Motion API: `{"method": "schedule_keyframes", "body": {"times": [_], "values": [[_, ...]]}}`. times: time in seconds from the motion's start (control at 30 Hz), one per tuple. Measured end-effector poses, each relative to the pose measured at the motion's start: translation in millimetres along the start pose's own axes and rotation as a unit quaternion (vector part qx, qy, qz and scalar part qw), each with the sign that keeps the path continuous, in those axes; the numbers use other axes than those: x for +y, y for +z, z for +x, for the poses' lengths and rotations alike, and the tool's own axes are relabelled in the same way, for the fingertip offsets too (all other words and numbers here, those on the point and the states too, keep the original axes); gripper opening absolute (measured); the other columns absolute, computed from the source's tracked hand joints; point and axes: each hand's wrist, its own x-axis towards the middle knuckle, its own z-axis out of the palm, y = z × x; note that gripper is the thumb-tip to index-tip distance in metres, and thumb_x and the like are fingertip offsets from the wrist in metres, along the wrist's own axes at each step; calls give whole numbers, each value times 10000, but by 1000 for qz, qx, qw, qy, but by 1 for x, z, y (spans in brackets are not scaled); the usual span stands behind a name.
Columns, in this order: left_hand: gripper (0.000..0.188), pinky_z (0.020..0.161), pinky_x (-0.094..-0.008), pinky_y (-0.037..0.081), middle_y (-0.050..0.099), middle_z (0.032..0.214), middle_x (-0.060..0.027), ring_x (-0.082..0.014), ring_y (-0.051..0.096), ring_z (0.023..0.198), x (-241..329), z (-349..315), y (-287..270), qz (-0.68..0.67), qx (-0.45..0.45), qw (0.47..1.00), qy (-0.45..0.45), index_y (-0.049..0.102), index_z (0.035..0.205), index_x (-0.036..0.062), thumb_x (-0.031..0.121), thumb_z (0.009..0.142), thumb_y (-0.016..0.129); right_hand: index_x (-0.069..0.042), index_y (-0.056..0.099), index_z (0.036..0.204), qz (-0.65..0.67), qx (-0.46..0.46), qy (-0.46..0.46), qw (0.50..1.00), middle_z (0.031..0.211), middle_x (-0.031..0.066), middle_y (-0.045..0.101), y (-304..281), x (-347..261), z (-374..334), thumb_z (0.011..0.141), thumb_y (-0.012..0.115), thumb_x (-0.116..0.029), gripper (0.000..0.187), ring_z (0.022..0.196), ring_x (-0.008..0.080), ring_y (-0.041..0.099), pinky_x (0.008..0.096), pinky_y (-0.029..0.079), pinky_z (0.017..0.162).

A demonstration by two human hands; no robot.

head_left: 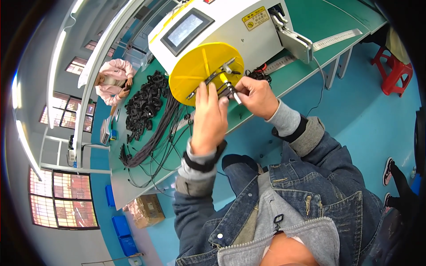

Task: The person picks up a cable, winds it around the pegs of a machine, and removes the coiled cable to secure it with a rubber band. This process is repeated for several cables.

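Note:
A round yellow disc (186, 66) faces me on the front of a white bench machine (248, 44). From its middle a rod with a yellow sleeve (224, 78) points toward me, and a small metal peg (228, 68) stands beside it. Black cable (230, 91) lies around the rod. My left hand (207, 119) is at the disc's lower edge, its fingers raised and closed against the cable. From the right, my right hand (258, 97) pinches the cable beside the rod's white end (237, 98). My fingers partly hide the cable.
Coiled black cables (144, 104) are heaped left of the disc, with a bundle of long cables (155, 137) hanging near the green table's (120, 177) edge. A steel ruler (337, 40) lies right. A person in pink (113, 80) sits beyond; a red stool (392, 73) stands right.

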Motion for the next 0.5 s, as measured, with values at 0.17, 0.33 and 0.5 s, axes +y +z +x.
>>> {"method": "schedule_keyframes", "body": {"times": [0.17,0.33,0.5], "values": [[488,923,-480,330,354,1173,-381,-505,383,1060,23,-14,14,53,52,997,-2,298,1219,-144,155,869,461,-6,548,759,-44,68,-56,995,598,115,586,5,-1,-5,706,620,-4,90,515,188,584,268,462,505],[529,938,-475,311,330,1174,-392,-513,369,1065,7,-5,13,31,14,998,-49,248,1219,-176,166,875,459,-6,546,835,-51,-3,-6,999,720,127,608,-2,-1,1,695,645,-42,176,618,219,603,273,470,536],[517,951,-471,292,327,1165,-389,-515,377,1044,0,-6,11,23,5,1000,-19,249,1227,-166,159,881,456,1,505,997,-145,51,-103,983,921,136,591,-10,7,13,681,680,-86,372,783,218,597,273,489,632]]}}
